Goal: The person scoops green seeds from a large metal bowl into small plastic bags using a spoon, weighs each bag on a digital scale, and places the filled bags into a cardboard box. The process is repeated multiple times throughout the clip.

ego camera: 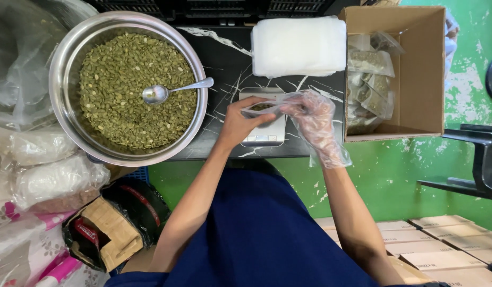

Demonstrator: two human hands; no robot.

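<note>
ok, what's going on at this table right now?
A person holds a small clear bag with both hands over a small scale: bare left hand, right hand in a thin plastic glove. A few green seeds sit in the bag. A steel bowl of seeds holds a spoon. Filled bags lie in a cardboard box.
</note>
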